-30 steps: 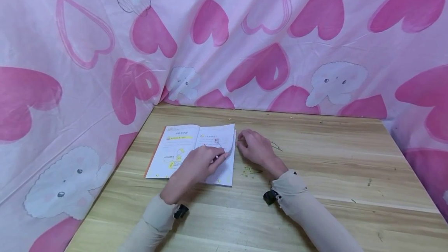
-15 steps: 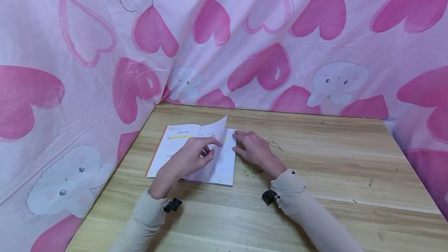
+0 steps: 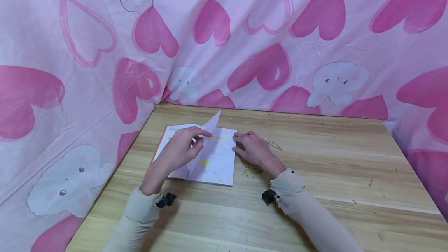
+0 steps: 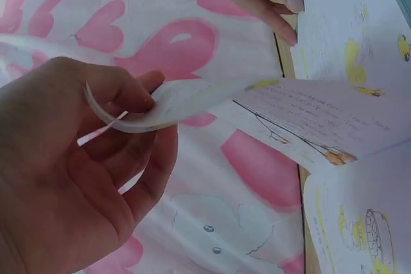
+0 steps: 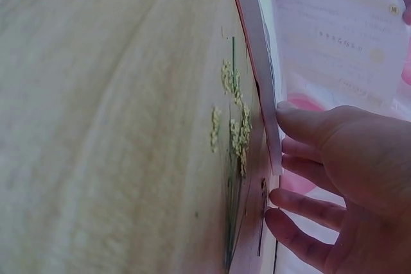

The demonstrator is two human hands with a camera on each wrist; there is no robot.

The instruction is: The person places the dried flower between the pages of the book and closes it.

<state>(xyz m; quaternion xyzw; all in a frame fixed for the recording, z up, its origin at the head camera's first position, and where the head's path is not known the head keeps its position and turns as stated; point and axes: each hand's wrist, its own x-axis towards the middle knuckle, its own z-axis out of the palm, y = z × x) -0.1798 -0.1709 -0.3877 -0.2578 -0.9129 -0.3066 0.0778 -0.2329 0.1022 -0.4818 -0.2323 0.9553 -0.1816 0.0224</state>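
Observation:
An open book with an orange cover edge lies on the table. My left hand holds a lifted page over the book's middle. In the left wrist view the page bends between the fingers, its free end curling up toward the palm. At the right edge of the book rests my right hand, fingers loosely bent. Its thumb touches the page edges in the right wrist view. A sprig with small yellow-green heads lies on the table beside the book.
A thin stem with an orange tip lies just beyond the right hand. Small plant bits dot the wooden table. A pink heart-patterned cloth hangs along the back and left sides.
The left hand has moved left with the page, lifting it upright off the right side and uncovering the page beneath. The right hand's fingers have come onto the book's right edge.

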